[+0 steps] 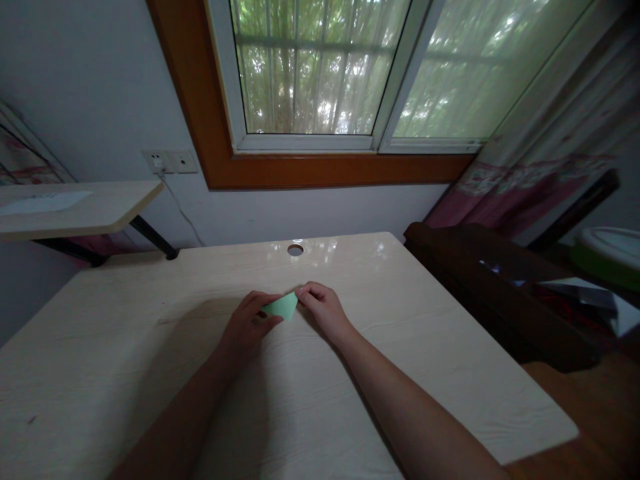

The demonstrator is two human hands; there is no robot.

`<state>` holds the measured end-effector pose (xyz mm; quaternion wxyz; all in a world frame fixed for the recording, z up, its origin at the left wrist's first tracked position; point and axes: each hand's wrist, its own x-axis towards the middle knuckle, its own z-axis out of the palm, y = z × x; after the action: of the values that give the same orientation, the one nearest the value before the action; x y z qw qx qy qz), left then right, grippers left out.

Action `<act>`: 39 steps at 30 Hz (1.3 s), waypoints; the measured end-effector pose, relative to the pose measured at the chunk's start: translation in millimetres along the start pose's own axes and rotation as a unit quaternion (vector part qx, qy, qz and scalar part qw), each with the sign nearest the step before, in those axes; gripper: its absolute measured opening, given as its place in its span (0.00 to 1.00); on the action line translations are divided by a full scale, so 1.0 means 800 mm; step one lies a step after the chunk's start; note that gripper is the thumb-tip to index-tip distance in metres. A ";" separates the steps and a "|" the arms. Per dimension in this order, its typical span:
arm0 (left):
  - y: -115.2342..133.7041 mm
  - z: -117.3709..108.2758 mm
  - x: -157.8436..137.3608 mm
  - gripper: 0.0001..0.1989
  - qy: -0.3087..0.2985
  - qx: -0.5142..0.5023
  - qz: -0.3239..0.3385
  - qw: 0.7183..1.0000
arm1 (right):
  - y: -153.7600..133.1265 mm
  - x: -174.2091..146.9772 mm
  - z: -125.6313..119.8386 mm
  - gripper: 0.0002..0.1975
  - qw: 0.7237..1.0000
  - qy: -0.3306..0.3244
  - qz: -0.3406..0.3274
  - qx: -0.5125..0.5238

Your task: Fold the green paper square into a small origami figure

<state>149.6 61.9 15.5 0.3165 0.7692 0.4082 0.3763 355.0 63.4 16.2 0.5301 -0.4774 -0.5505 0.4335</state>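
A small piece of light green paper (pixel 283 307), with angled edges that look folded, is between my two hands, just over the middle of the pale table (pixel 430 360). My left hand (pixel 250 319) holds its left side, with the thumb at the lower edge and the fingers along the upper edge. At the upper right corner, my right hand (pixel 320 305) pinches the paper between thumb and index finger. Whether the paper touches the tabletop I cannot tell.
A raised shelf (pixel 115 207) on black legs stands at the table's back left, with a white sheet (pixel 45 202) on it. A round cable hole (pixel 295 250) is near the back edge. Dark wooden furniture (pixel 480 280) adjoins the right side. A cord (pixel 180 210) hangs from the wall socket (pixel 159 162).
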 end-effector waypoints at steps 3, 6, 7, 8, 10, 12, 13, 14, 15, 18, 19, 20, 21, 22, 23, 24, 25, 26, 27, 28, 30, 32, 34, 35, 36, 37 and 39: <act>0.003 -0.001 0.000 0.18 0.000 0.000 0.000 1.000 | 0.000 0.001 0.000 0.11 1.000 0.000 -0.001 -0.003; 0.004 0.000 0.000 0.20 -0.006 0.004 0.005 1.000 | 0.000 0.001 0.000 0.11 1.000 0.000 -0.001 0.000; 0.004 0.000 0.000 0.20 -0.010 0.007 0.005 1.000 | -0.001 0.001 0.000 0.11 1.000 0.000 -0.001 0.003; 0.004 0.000 0.000 0.20 -0.011 0.008 0.006 1.000 | -0.001 0.001 0.000 0.11 1.000 -0.001 -0.001 0.004; 0.002 0.000 0.000 0.19 -0.009 0.013 0.008 1.000 | 0.000 0.000 0.001 0.11 1.000 -0.003 -0.002 0.005; 0.001 0.000 0.000 0.18 -0.007 0.016 0.011 1.000 | 0.001 0.000 0.001 0.11 1.000 -0.002 -0.002 0.002; 0.001 0.000 0.000 0.18 -0.007 0.016 0.010 1.000 | 0.001 0.001 0.001 0.11 1.000 -0.002 -0.003 0.000; 0.001 -0.001 0.000 0.18 -0.008 0.016 0.009 1.000 | 0.001 0.001 0.001 0.11 1.000 -0.002 -0.003 -0.002; 0.002 -0.001 0.000 0.17 -0.007 0.015 0.008 1.000 | 0.002 0.001 0.001 0.11 1.000 -0.003 -0.004 -0.003; 0.004 -0.002 0.001 0.16 -0.001 0.014 0.006 1.000 | 0.001 0.001 0.000 0.11 1.000 -0.008 -0.005 -0.010; 0.005 -0.002 0.001 0.16 0.000 0.014 0.006 1.000 | 0.001 0.001 0.000 0.11 1.000 -0.008 -0.006 -0.012; 0.006 -0.003 0.001 0.16 0.003 0.013 0.005 1.000 | 0.000 0.000 0.000 0.11 1.000 -0.009 -0.007 -0.014; 0.006 -0.003 0.001 0.16 0.004 0.011 0.002 1.000 | -0.001 0.000 0.000 0.11 1.000 -0.009 -0.008 -0.015; 0.006 -0.004 0.001 0.16 0.004 0.009 -0.003 1.000 | -0.002 0.000 0.000 0.10 1.000 -0.011 -0.010 -0.015; 0.006 -0.004 0.001 0.15 0.005 0.008 -0.011 1.000 | -0.003 -0.001 0.000 0.10 1.000 -0.013 -0.011 -0.015; 0.006 -0.005 0.001 0.15 0.006 0.006 -0.021 1.000 | -0.004 -0.001 0.001 0.10 1.000 -0.015 -0.013 -0.017; 0.006 -0.005 0.001 0.15 0.007 0.006 -0.032 0.999 | -0.005 -0.001 0.001 0.10 1.000 -0.019 -0.016 -0.020; 0.007 -0.006 0.001 0.14 0.009 0.005 -0.040 0.999 | -0.006 -0.002 0.001 0.10 0.999 -0.021 -0.019 -0.025; 0.007 -0.006 0.001 0.14 0.011 0.005 -0.048 0.999 | -0.006 -0.002 0.001 0.10 0.999 -0.022 -0.023 -0.033; 0.007 -0.006 0.001 0.13 0.013 0.005 -0.053 0.999 | -0.007 -0.002 0.001 0.10 0.999 -0.024 -0.027 -0.041; 0.008 -0.007 0.000 0.12 0.015 0.009 -0.062 0.998 | -0.009 -0.003 0.001 0.10 0.997 -0.029 -0.036 -0.054; 0.009 -0.007 -0.001 0.12 0.019 0.018 -0.077 0.997 | -0.011 -0.004 0.001 0.11 0.996 -0.037 -0.046 -0.060; 0.010 -0.006 -0.001 0.13 0.031 0.033 -0.099 0.994 | -0.012 -0.005 0.002 0.11 0.996 -0.051 -0.051 -0.061; 0.010 -0.006 -0.001 0.14 0.037 0.041 -0.108 0.993 | -0.013 -0.005 0.002 0.11 0.995 -0.060 -0.049 -0.060; 0.009 -0.006 -0.001 0.14 0.043 0.047 -0.114 0.991 | -0.013 -0.006 0.002 0.11 0.995 -0.068 -0.043 -0.058; 0.009 -0.006 -0.002 0.14 0.045 0.051 -0.118 0.991 | -0.012 -0.006 0.003 0.12 0.995 -0.077 -0.035 -0.056; 0.008 -0.006 -0.002 0.14 0.044 0.050 -0.121 0.990 | -0.009 -0.006 0.003 0.13 0.994 -0.090 -0.017 -0.054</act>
<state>147.5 58.4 22.6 0.3025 0.7114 0.5304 0.3480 351.7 57.5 22.7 0.4590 -0.4549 -0.6271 0.4350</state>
